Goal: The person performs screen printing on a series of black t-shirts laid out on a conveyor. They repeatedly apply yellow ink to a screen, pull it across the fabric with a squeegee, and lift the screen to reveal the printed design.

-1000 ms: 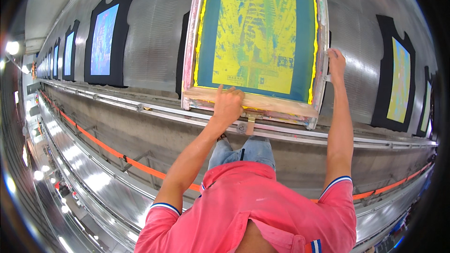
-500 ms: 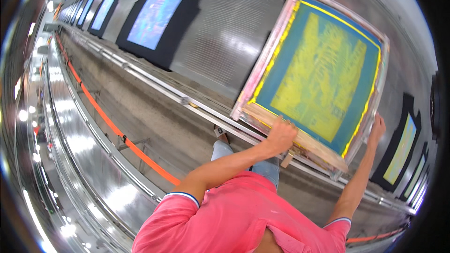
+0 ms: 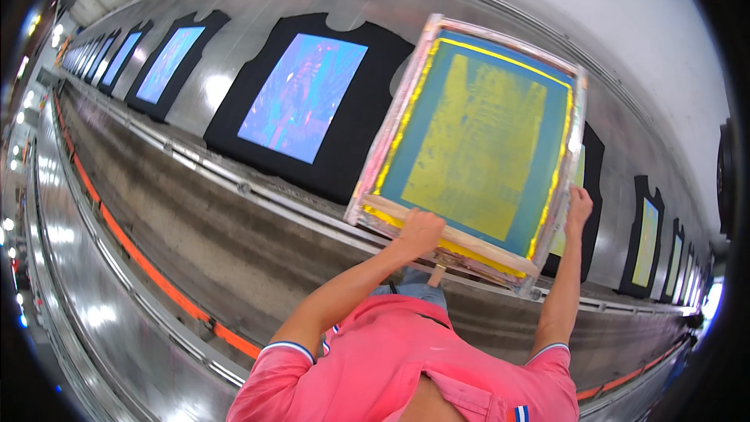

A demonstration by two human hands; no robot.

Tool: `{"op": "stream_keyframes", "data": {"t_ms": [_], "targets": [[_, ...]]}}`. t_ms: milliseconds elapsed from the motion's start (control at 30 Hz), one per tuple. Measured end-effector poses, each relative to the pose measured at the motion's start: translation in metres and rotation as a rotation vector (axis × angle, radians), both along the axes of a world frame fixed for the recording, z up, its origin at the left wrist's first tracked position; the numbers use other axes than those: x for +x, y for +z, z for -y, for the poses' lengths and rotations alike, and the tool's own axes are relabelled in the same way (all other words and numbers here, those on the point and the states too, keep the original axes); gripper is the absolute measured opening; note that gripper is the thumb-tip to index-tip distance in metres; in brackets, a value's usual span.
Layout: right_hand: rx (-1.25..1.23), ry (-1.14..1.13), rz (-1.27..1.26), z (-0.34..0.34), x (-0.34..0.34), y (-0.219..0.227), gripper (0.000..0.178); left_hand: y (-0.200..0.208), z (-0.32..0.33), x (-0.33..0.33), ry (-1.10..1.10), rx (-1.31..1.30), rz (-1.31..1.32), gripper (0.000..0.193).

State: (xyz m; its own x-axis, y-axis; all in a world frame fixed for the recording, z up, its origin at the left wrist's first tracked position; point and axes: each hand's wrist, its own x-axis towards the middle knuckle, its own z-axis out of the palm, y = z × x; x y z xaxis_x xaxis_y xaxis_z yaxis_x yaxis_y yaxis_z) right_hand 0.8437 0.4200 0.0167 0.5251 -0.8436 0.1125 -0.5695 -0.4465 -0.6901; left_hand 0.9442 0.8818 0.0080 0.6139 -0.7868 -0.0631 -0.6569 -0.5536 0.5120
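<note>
A screen-printing frame (image 3: 582, 109) with blue-green mesh and a yellow-stained middle lies tilted across the long metal table, in front of me. Along its near end rests a wooden squeegee (image 3: 488, 250), with bright yellow ink beside it. My left hand (image 3: 422, 231) is closed over the squeegee near its left part. At the frame's right side, my right hand (image 3: 579, 207) is closed on the rim, its fingertips partly hidden. Left of the frame lies a black shirt (image 3: 223, 129) with a blue and purple print, its right side overlapped by the frame. Another black shirt (image 3: 595, 164) shows partly from under the frame's right side.
More black printed shirts (image 3: 148, 94) run in a row to the far left, and yellow-printed ones (image 3: 644, 238) to the right. A metal rail (image 3: 242, 186) edges the table. Behind me, across a floor aisle, an orange strip (image 3: 133, 246) borders a second metal table (image 3: 86, 297).
The frame has moved left along the table with both hands on it, up to the blue-printed shirt. A yellow-printed shirt has come into sight at its right. My view has shifted too.
</note>
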Motion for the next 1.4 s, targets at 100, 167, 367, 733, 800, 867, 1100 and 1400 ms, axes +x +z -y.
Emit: {"op": "stream_keyframes", "data": {"t_ms": [100,167,367,733,800,867,1100,1400], "targets": [[-0.043,0.004,0.065,-0.045,0.055,-0.052,0.027,-0.015,-0.061,0.055,0.000,0.056,0.017,0.018],[-0.016,0.018,0.039,-0.130,0.124,-0.046,0.027,-0.009,-0.111,0.095,0.079,0.126,-0.029,0.028],[0.108,0.070,0.221,-0.295,0.237,-0.080,0.025,0.015,-0.232,0.180,0.144,0.242,0.006,0.027],[0.270,-0.058,0.144,-0.386,0.275,-0.088,0.026,-0.005,-0.309,0.240,0.020,0.324,0.045,0.028],[0.281,-0.062,0.161,-0.388,0.277,-0.092,0.024,-0.013,-0.313,0.240,0.014,0.298,0.041,0.026],[0.273,-0.064,0.186,-0.390,0.279,-0.098,0.023,-0.020,-0.317,0.238,0.042,0.249,0.047,0.023],[0.224,-0.067,0.192,-0.385,0.278,-0.111,0.020,-0.007,-0.302,0.237,0.016,0.305,0.024,0.021],[0.290,-0.088,0.037,-0.393,0.293,-0.111,0.024,-0.019,-0.316,0.252,-0.003,0.368,-0.058,0.031]]}}
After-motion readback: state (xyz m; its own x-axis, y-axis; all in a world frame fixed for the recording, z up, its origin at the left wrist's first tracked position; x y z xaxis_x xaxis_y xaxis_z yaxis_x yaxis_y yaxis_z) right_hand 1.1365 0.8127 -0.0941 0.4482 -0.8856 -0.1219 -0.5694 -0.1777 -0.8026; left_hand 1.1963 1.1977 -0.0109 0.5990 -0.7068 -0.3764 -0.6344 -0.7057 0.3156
